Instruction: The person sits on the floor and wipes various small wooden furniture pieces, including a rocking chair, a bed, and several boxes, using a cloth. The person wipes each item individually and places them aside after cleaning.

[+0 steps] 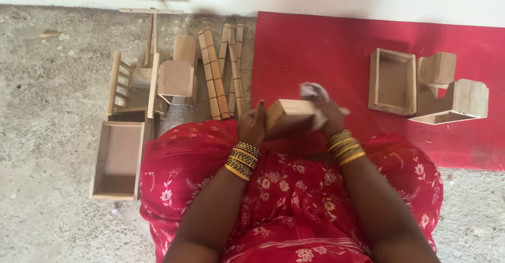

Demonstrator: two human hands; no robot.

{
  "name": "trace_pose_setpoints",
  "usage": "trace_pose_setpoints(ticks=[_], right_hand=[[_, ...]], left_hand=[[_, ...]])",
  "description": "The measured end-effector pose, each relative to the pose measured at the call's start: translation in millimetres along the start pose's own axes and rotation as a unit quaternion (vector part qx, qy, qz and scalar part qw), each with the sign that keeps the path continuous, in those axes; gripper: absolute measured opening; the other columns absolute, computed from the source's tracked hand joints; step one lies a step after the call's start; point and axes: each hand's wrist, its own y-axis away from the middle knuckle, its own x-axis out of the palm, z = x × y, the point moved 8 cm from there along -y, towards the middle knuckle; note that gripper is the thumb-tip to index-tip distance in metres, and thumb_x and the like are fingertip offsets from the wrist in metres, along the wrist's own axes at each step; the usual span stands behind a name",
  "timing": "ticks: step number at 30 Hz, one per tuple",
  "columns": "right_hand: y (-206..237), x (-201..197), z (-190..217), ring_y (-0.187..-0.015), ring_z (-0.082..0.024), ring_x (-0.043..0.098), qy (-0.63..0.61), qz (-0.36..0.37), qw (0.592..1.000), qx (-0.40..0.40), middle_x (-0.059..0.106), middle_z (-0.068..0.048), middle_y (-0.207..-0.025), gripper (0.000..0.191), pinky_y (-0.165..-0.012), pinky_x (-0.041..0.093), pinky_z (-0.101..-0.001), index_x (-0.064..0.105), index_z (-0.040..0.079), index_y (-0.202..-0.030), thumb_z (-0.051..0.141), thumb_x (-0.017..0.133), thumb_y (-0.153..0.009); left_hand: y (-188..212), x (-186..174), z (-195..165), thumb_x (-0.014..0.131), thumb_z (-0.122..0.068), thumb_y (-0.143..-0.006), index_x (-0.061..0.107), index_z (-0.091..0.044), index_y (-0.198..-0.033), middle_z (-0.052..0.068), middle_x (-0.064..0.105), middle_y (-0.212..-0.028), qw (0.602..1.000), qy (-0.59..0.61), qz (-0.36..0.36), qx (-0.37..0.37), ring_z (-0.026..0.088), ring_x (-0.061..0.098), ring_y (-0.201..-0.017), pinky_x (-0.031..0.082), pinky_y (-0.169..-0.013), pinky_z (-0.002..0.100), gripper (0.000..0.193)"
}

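Observation:
My left hand [252, 123] grips the near end of a small wooden box-shaped piece [288, 110] held above my lap. My right hand [327, 115] holds a crumpled white cloth [314, 92] pressed against the far side of that piece. Both wrists carry stacks of yellow and dark bangles. A red floral garment [294, 189] covers my knees below the hands. The motion around the cloth is blurred.
A red mat [326, 47] lies ahead with an open wooden box [392, 81] and stepped wooden pieces [452, 97] at right. On the concrete floor at left sit a shallow wooden tray [117, 160], a slatted frame [129, 84], a block [176, 76] and slatted strips [221, 71].

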Motion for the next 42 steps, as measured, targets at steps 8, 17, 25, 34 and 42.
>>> trace_pose_setpoints(ticks=[8, 17, 25, 34, 42], right_hand=[[13, 7, -122, -0.071, -0.025, 0.067, -0.354, -0.131, 0.845, 0.380, 0.068, -0.022, -0.092, 0.058, -0.051, 0.053, -0.0366, 0.063, -0.004, -0.111, 0.051, 0.043, -0.110], [73, 1, 138, -0.113, -0.035, 0.073, 0.130, -0.306, 0.918, -0.217, 0.067, -0.028, -0.130, 0.041, -0.086, 0.069, -0.0409, 0.055, -0.007, -0.134, 0.011, 0.048, -0.098], [-12, 70, 27, -0.089, -0.022, 0.068, -0.594, -0.017, 0.793, 0.133, 0.064, -0.016, -0.110, 0.046, -0.069, 0.062, -0.0365, 0.046, 0.007, -0.134, 0.043, 0.041, -0.104], [85, 67, 99, -0.152, -0.044, 0.028, -0.299, -0.116, 0.942, -0.097, 0.028, -0.029, -0.164, 0.057, -0.122, 0.028, -0.0550, 0.036, -0.001, -0.155, 0.036, 0.033, -0.111], [74, 31, 97, -0.152, -0.041, 0.033, -0.062, -0.310, 0.931, -0.184, 0.038, -0.020, -0.161, 0.055, -0.128, 0.015, -0.0608, 0.043, 0.009, -0.152, 0.039, 0.050, -0.107]], left_hand=[[-15, 0, 30, 0.048, -0.068, -0.098, 0.061, -0.005, -0.061, 0.000, 0.053, -0.052, 0.998, 0.039, -0.035, -0.034, 0.011, 0.050, -0.051, 0.042, -0.050, 0.033, 0.074], [-21, 28, 46, 0.046, -0.057, -0.103, 0.065, 0.004, -0.123, 0.010, 0.072, -0.110, 0.969, 0.245, -0.025, -0.012, 0.014, 0.067, -0.096, 0.053, -0.084, 0.027, 0.067], [-11, 32, 75, 0.043, -0.069, -0.101, 0.059, -0.003, -0.131, 0.007, 0.063, -0.108, 0.967, 0.231, -0.046, -0.101, 0.019, 0.061, -0.096, 0.049, -0.084, 0.031, 0.074], [-22, 40, 67, 0.046, -0.070, -0.096, 0.045, 0.001, -0.143, 0.019, 0.062, -0.123, 0.823, 0.547, 0.063, -0.139, 0.034, 0.064, -0.109, 0.054, -0.095, 0.048, 0.085], [-6, 30, 33, 0.032, -0.060, -0.102, 0.041, -0.006, -0.149, 0.025, 0.055, -0.144, 0.809, 0.556, 0.172, -0.079, 0.039, 0.058, -0.128, 0.047, -0.111, 0.049, 0.072]])
